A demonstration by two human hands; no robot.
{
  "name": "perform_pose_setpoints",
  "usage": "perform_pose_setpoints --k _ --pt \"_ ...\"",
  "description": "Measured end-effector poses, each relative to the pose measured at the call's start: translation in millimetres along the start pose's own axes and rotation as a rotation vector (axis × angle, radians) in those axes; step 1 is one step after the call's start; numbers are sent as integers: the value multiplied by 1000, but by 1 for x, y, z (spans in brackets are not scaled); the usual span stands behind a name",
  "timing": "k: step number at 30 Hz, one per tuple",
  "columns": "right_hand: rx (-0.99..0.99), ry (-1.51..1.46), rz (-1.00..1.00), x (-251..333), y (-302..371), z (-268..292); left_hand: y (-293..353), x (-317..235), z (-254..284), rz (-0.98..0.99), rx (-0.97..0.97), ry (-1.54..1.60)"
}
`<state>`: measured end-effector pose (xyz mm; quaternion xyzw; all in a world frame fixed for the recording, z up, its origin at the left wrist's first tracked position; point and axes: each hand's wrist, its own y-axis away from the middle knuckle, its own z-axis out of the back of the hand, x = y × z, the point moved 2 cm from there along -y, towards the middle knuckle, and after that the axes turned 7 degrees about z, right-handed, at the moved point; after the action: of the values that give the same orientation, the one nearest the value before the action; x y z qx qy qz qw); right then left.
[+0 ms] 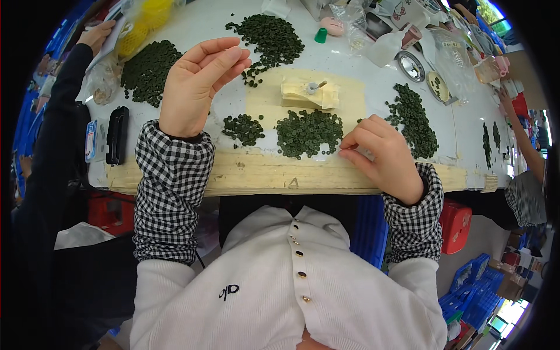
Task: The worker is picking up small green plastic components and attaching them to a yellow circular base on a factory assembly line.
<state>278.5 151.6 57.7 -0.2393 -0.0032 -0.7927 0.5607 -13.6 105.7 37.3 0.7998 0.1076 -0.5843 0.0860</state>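
My left hand (201,81) is raised over the table beside the dark green heap on the left. Its thumb presses against the curled fingers; anything between them is too small or hidden to make out. At the right edge of a pile of small green rings (309,133), my right hand (385,154) is closed in a pinch, and what it grips, if anything, cannot be seen. A smaller pile of dark green pieces (244,129) lies left of the rings. Behind them stands a block wrapped in cream tape (309,94), with a short metal pin (317,87) on top.
Larger heaps of green pieces lie at the left (150,71), far middle (268,41) and right (412,122). A black case (117,135) sits at left. Round tins (410,66) and plastic bags (452,58) crowd the far right. Another person's sleeve (58,116) reaches in at left.
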Motion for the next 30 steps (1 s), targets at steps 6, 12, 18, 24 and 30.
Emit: perform_pose_setpoints --k 6,12,18,24,30 --pt "56 -2 73 1 -8 -8 -1 -1 0 13 26 31" --pt "89 104 197 2 -12 -13 0 2 2 40 11 60" --pt "56 107 201 3 -8 -20 15 -6 -9 162 114 169" --pt "9 -30 246 4 -10 -9 21 -15 -36 335 341 76" --pt "-265 -110 239 19 -54 41 6 -19 -52 340 404 135"
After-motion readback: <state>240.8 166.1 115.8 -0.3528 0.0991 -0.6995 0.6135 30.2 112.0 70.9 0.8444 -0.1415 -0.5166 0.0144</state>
